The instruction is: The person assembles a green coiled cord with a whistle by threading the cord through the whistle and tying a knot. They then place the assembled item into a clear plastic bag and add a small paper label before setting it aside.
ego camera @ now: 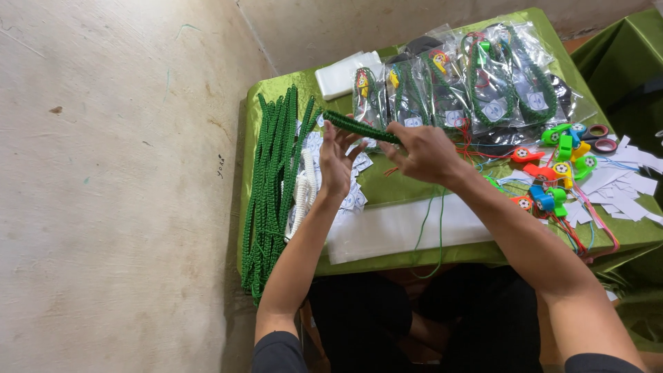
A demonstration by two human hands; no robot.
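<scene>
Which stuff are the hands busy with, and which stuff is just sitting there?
Busy with:
green cord, held by left hand and right hand

Just sitting:
cord pile
filled bags
whistles
paper tags
empty bags
white coil
tape rolls

Five clear packets (456, 86), one scissors (599, 138), two hands (421, 152).

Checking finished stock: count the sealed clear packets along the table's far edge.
5 clear packets show, overlapping in a row along the far edge beyond the hands, each holding a green cord; more may lie hidden underneath.
</scene>
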